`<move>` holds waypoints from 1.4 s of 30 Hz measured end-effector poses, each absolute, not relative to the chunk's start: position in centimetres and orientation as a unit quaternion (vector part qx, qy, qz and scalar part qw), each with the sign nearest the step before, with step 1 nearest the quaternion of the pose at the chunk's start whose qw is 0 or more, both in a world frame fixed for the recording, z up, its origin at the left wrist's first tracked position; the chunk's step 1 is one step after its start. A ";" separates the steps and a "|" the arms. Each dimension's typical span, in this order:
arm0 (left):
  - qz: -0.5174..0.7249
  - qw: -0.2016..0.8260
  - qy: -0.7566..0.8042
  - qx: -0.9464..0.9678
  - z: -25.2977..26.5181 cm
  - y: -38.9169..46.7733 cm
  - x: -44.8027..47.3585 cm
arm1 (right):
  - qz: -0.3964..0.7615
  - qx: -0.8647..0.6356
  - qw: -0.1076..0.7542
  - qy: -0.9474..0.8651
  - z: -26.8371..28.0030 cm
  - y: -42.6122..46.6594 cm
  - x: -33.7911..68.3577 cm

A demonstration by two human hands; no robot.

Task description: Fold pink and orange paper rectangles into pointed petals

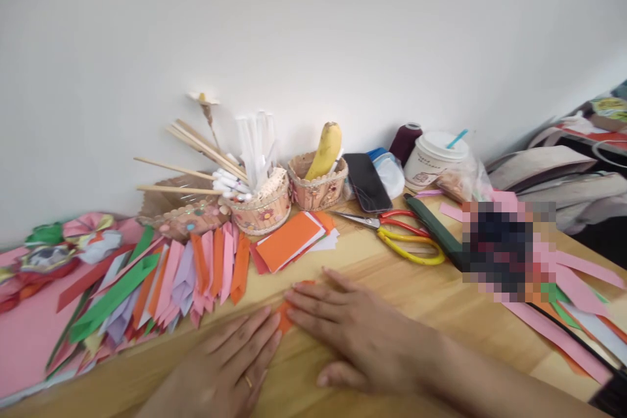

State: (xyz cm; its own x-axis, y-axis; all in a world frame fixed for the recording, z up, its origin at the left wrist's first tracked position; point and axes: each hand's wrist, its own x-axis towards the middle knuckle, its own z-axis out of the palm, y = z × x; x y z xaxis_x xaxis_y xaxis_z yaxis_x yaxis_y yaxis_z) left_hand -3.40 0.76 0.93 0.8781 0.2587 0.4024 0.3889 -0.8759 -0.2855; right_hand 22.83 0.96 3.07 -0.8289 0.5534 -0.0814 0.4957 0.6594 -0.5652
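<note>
A small piece of orange paper lies on the wooden table, mostly covered by my hands. My left hand rests flat at its left edge, fingers stretched out, with a ring on one finger. From the right, my right hand presses flat on the paper, its fingers extended and thumb apart. Just behind them sits a stack of cut paper cards, orange on top with red and white below. Left of the stack, many folded paper strips in orange, pink, lilac and green lie in a row.
Red-and-yellow-handled scissors lie behind my right hand. Decorated baskets hold white sticks and a banana. A phone, a lidded cup and a thread spool stand by the wall. Pink strips lie right.
</note>
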 end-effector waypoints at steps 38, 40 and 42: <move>-0.270 -0.097 -0.404 -0.869 0.2 0.2 -1.6 | 0.097 -0.404 0.157 -0.896 0.7 0.9 19.9; -0.270 -0.095 -0.420 -0.861 0.1 0.2 -1.6 | 0.102 -0.414 0.151 -0.892 0.7 1.0 19.7; -0.262 -0.091 -0.433 -0.858 0.0 0.2 -1.6 | 0.106 -0.420 0.144 -0.890 0.7 1.1 19.6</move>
State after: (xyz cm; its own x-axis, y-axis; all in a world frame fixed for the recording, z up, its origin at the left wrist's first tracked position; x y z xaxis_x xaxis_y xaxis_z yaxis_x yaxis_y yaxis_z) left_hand -1.63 0.23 -0.02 0.4877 0.7906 0.3702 0.6959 -0.6081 0.3820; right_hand 19.60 1.11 0.66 -0.6051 0.7785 0.1668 0.7177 0.6241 -0.3088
